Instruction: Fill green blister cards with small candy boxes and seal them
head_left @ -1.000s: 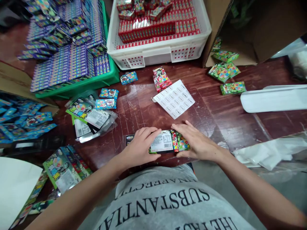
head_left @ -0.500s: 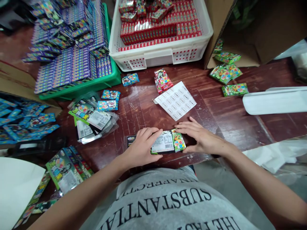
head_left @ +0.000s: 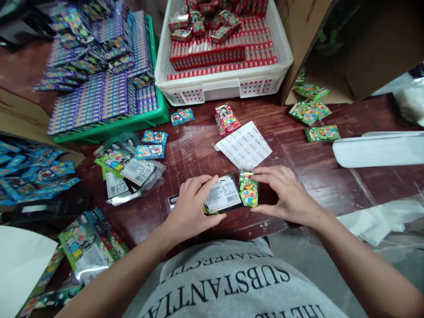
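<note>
My left hand [head_left: 195,203] grips a flat black package [head_left: 223,195] with a white barcode label, lying on the dark red table close to my body. The fingers and thumb hold it across its left part and hide some of it. A small green candy box [head_left: 248,189] stands at the package's right end, with a narrow gap between the two. My right hand [head_left: 281,192] pinches that green box between thumb and fingers at its right side. Just beyond the hands lies a white sheet of round stickers [head_left: 245,145]. Behind the sheet are red boxes [head_left: 227,118].
A white crate [head_left: 218,90] of red boxes and a green crate [head_left: 126,121] of purple boxes stand at the back. Loose green boxes [head_left: 322,133] lie by a cardboard box [head_left: 304,39]. Blue packets [head_left: 150,152] and labelled packages [head_left: 115,163] are on the left.
The green box, which touched the package's right end, now sits slightly apart from it and more upright. The black package has tilted a little. Both hands keep their hold; the camera view has shifted slightly.
</note>
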Tool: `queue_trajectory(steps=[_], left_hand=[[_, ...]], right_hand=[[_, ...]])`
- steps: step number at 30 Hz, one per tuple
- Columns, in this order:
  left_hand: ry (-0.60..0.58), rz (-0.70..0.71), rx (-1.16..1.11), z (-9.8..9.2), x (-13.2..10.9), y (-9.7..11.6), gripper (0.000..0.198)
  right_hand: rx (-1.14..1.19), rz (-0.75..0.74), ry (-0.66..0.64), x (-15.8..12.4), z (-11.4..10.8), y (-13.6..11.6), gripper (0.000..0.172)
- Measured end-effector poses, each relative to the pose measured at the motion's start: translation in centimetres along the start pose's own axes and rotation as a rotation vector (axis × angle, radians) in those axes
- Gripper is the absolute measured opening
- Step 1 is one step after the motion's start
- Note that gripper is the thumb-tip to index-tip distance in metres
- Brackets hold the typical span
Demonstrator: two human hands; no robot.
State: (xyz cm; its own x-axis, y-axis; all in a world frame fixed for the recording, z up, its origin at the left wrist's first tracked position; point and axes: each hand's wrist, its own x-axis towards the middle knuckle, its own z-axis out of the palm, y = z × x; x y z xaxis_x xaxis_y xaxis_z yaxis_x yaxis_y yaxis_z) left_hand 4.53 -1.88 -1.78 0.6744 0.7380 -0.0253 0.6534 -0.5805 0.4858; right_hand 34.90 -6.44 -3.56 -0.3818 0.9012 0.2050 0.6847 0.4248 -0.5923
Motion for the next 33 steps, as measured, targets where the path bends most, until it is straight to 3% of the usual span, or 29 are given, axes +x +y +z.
queue_trajectory(steps=[5, 7, 10, 14, 18, 21, 26, 29, 33], left_hand=[[0.011, 0.077, 0.011, 0.0, 0.2, 0.3, 0.094], [0.046, 0.054, -0.004, 0.2, 0.5, 0.7, 0.092], [0.186, -0.131, -0.061, 0.6, 1.3, 1.7, 0.094], [0.291, -0.308, -0.273, 1.4, 2.1, 2.6, 0.106], [0.242, -0.304, -0.653, 2.1, 1.9, 1.1, 0.078], [0.218, -0.275, -0.88, 2.1, 1.7, -0.6, 0.061], [0.199, -0.283, -1.053, 0.8, 2.6, -2.4, 0.069], [0.117, -0.229, -1.053, 0.0, 3.0, -3.2, 0.055], [0.016, -0.209, -0.993, -0.2, 2.8, -4.1, 0.033]], right_hand=[[0.065, -0.079, -0.159, 0.9, -0.4, 0.2, 0.072], [0.107, -0.101, -0.162, 1.5, -0.4, 0.2, 0.078], [0.256, 0.05, 0.024, 2.3, 0.4, -0.4, 0.087], [0.657, 0.313, 0.196, 3.4, 2.6, -1.5, 0.058], [0.815, 0.363, 0.232, 4.5, 4.4, -1.4, 0.043], [0.78, 0.361, 0.188, 5.1, 5.1, -1.1, 0.041], [0.854, 0.371, 0.096, 6.2, 5.1, -0.7, 0.037], [0.959, 0.406, -0.04, 6.7, 4.4, -0.4, 0.03], [0.926, 0.409, -0.181, 6.7, 3.8, -0.6, 0.019]])
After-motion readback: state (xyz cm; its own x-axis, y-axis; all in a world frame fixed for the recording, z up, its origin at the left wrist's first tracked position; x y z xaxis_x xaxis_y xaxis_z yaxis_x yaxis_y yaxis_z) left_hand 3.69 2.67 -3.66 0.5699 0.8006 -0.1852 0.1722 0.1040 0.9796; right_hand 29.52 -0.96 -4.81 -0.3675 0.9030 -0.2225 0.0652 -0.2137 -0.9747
